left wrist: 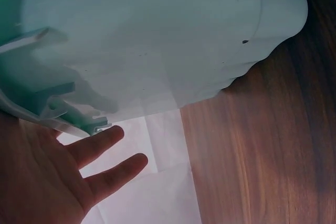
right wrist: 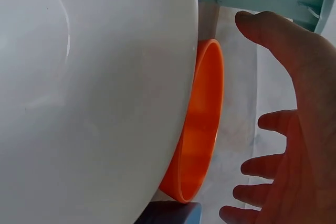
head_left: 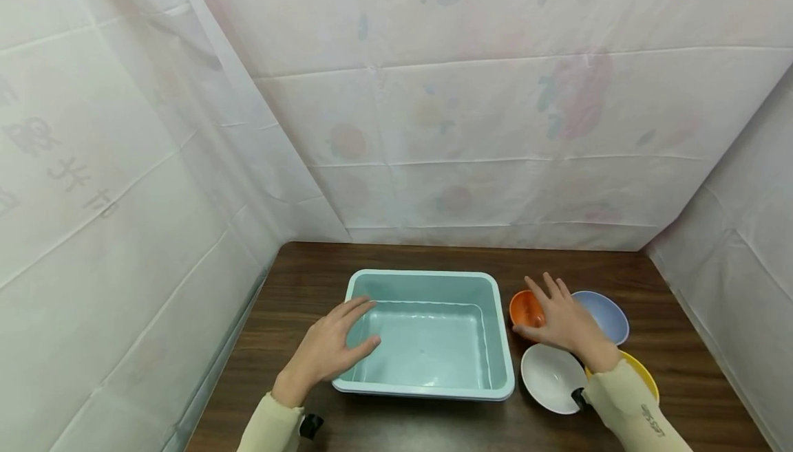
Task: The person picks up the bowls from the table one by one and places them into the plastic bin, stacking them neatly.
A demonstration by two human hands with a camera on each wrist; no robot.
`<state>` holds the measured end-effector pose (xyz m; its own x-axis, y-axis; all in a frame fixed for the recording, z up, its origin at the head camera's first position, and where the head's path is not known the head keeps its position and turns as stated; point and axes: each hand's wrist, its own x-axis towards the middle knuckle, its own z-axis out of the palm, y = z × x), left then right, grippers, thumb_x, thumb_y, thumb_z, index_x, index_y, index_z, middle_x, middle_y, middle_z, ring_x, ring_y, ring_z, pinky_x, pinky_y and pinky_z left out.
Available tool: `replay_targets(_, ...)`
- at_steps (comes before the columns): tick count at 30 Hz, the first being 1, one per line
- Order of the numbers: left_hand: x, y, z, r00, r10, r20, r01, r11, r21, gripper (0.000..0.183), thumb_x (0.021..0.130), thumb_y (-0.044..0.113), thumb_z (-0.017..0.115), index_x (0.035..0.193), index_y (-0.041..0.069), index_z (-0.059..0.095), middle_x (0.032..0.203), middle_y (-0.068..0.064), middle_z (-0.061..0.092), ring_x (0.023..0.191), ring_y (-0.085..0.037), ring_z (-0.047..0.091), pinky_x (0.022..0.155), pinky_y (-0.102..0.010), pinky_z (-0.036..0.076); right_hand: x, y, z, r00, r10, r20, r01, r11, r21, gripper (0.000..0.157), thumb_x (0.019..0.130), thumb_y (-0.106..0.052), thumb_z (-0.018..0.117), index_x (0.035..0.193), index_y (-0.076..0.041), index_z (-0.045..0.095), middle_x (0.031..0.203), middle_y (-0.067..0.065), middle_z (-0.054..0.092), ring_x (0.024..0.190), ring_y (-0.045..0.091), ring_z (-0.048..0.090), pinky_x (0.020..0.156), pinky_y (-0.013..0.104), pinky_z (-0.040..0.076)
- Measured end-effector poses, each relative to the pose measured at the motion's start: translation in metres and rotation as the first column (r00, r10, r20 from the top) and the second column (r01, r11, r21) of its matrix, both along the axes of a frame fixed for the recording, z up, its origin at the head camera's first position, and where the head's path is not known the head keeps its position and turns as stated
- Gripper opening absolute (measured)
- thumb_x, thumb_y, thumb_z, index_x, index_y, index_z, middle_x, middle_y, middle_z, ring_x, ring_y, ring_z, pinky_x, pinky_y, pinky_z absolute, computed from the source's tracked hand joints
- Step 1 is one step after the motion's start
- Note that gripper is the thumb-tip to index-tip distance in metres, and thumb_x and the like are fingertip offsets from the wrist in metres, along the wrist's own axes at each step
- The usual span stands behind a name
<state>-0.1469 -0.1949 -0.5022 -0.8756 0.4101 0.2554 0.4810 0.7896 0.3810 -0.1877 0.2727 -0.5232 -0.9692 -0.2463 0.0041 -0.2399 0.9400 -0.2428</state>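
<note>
A pale green plastic basin [head_left: 421, 391] stands on the table. My left hand [head_left: 331, 345] is over its left rim with fingers spread and nothing in them; whether it touches the rim I cannot tell. In the left wrist view, the basin's outer wall [left wrist: 157, 35] fills the upper part. Above the bowls at the right hovers my right hand [head_left: 566, 321], fingers apart and holding nothing. Nearest to it is an orange bowl [head_left: 523, 309], partly hidden by the hand. A white bowl [head_left: 548, 380] lies in front, a blue bowl [head_left: 604, 316] behind, and a yellow bowl [head_left: 641, 373] partly under the right forearm.
The dark wood-grain table [head_left: 310, 280] carries the basin and bowls. White printed sheeting [head_left: 434, 128] hangs behind the table and along both sides. The bowls stand close together, to the right of the basin.
</note>
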Motion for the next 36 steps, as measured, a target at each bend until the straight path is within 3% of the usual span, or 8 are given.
replay_targets(15, 0.002, 0.002, -0.004, 1.000, 0.006, 0.025, -0.007, 0.999, 0.033, 0.063, 0.095, 0.053, 0.067, 0.149, 0.022, 0.056, 0.155, -0.001, 0.053, 0.138, -0.027, 0.056, 0.096, -0.056, 0.054, 0.000, -0.003, -0.006, 0.998, 0.010, 0.067, -0.010, 1.000, 0.006, 0.105, 0.080, -0.069, 0.075, 0.158, -0.009, 0.039, 0.160, 0.038, 0.028, 0.143, 0.063, 0.029, 0.100, 0.078, 0.038)
replay_targets(24, 0.000, 0.001, -0.003, 1.000, 0.002, -0.004, -0.002, 1.000, 0.018, 0.062, 0.096, 0.056, 0.066, 0.149, 0.025, 0.056, 0.153, 0.000, 0.054, 0.137, -0.025, 0.056, 0.096, -0.053, 0.055, -0.003, -0.005, -0.010, 0.998, 0.028, 0.064, -0.029, 0.999, 0.016, 0.102, 0.080, -0.066, 0.076, 0.156, -0.007, 0.043, 0.156, 0.039, 0.034, 0.140, 0.065, 0.032, 0.102, 0.077, 0.039)
replay_targets(36, -0.001, 0.000, -0.003, 1.000, 0.010, 0.030, -0.011, 1.000, 0.027, 0.062, 0.096, 0.058, 0.064, 0.150, 0.028, 0.054, 0.155, 0.003, 0.052, 0.139, -0.024, 0.054, 0.098, -0.054, 0.054, -0.006, -0.008, -0.013, 0.995, 0.022, 0.098, -0.026, 0.999, 0.044, 0.098, 0.077, -0.058, 0.081, 0.153, -0.006, 0.047, 0.154, 0.038, 0.038, 0.138, 0.063, 0.037, 0.102, 0.075, 0.040)
